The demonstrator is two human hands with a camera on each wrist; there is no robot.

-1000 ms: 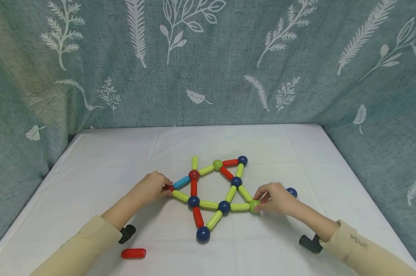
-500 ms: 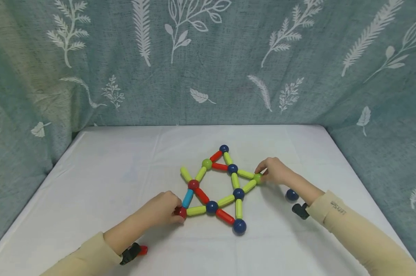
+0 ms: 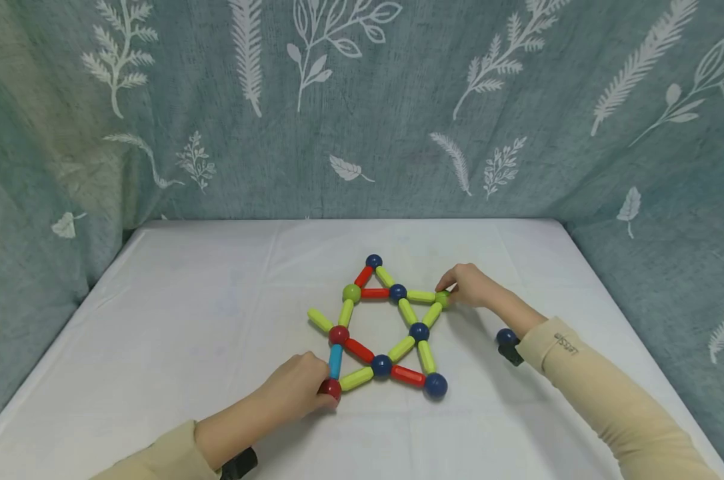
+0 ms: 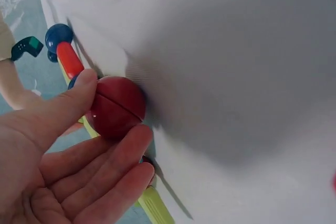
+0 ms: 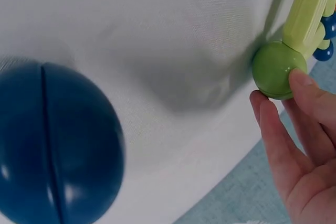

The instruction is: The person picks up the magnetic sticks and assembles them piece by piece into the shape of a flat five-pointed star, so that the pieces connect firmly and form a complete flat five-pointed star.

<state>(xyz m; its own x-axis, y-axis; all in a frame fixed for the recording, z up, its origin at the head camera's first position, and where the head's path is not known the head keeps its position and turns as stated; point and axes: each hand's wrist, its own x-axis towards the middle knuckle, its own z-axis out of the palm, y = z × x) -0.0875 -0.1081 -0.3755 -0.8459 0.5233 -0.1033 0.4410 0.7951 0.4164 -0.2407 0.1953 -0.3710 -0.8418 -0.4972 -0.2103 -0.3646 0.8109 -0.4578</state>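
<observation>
A flat framework of magnetic rods and balls lies on the white-covered table. My left hand (image 3: 296,387) pinches a red ball (image 4: 118,108) at its near left corner, thumb on one side and fingers on the other. From that ball run a blue rod (image 3: 335,361) and a yellow-green rod (image 3: 357,379). At the far right corner my right hand (image 3: 473,285) pinches a green ball (image 5: 275,69) between thumb and fingers. Two yellow-green rods meet there. Another red ball (image 3: 339,335) bears a yellow-green rod (image 3: 320,320) whose outer end is free. A navy ball (image 3: 436,385) forms the near right corner.
A loose navy ball (image 3: 506,337) rests on the table by the right wrist, large in the right wrist view. The white tablecloth (image 3: 188,300) stretches to a teal leaf-patterned curtain (image 3: 362,120) behind. A red patch (image 4: 334,182) shows at the left wrist view's edge.
Both hands have turned the framework clockwise: the left hand came nearer with the red ball, the right moved farther away with the green ball. The loose red rod has left the head view.
</observation>
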